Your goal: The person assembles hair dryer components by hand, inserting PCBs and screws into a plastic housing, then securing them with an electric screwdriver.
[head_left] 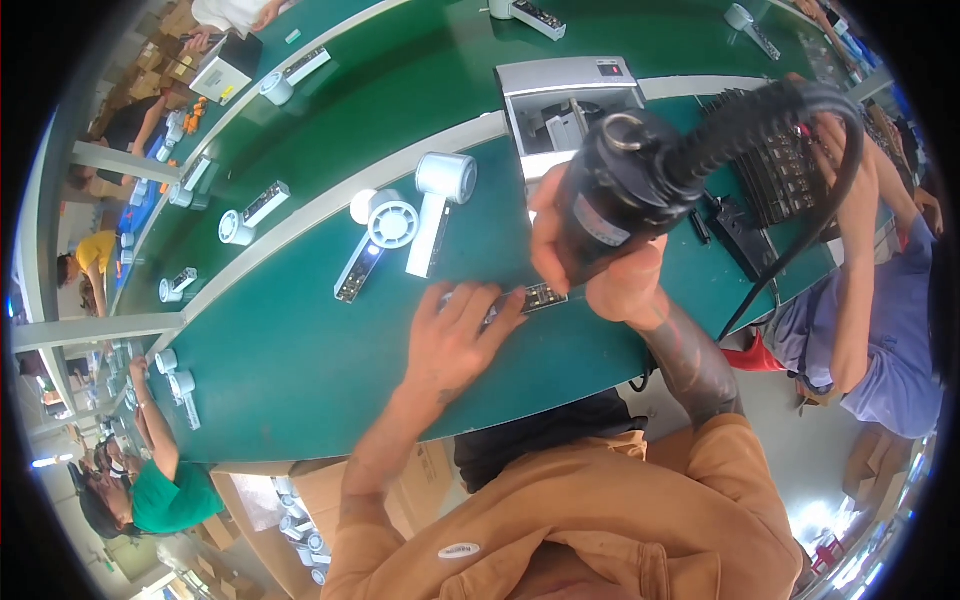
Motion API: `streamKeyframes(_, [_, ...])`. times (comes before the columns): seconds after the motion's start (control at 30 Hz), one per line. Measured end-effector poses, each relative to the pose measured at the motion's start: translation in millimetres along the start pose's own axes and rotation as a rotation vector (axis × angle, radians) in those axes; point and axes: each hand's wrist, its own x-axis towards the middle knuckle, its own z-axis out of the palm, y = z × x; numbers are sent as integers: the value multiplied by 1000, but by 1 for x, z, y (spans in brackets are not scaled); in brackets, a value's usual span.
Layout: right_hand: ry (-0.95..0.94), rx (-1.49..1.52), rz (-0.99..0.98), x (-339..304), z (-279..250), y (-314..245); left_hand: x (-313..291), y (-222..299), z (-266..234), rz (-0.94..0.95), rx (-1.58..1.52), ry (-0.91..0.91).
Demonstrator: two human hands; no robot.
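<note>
My right hand (630,285) is wrapped around a thick black electric screwdriver (625,190), with a ring and a ribbed cable at its top. It is held over the bench, and its tip is hidden. Below and left of it, my left hand (455,335) is closed over a light handheld fan, holding it on the green bench. Only the fan's exposed circuit board (547,296) shows clearly past my fingertips. Just beyond that hand lie a fan with an open, lit handle (360,268) and another white fan (447,180), its handle pointing toward me.
A silver screw feeder (565,75) stands behind the screwdriver. Several fans, such as one with a bare board (237,227), sit on the green conveyor (340,115). At right are a black tray (775,175) and a co-worker in blue (890,330). A cardboard box (400,480) sits below the bench.
</note>
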Motion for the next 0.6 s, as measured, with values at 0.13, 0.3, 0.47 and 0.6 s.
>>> streamKeyframes(0.13, [-5, -65, -26, 2, -9, -9, -2, 0, 3, 17, 6, 13])
streamKeyframes(0.3, [101, 388, -227, 1, -26, -41, 3, 0, 5, 47, 5, 78])
streamKeyframes(0.47, [184, 12, -327, 16, -27, -56, 7, 4, 6, 60, -4, 85])
streamKeyframes(0.6, [245, -423, -242, 25, -10, -44, 4, 4, 7, 43, -14, 91])
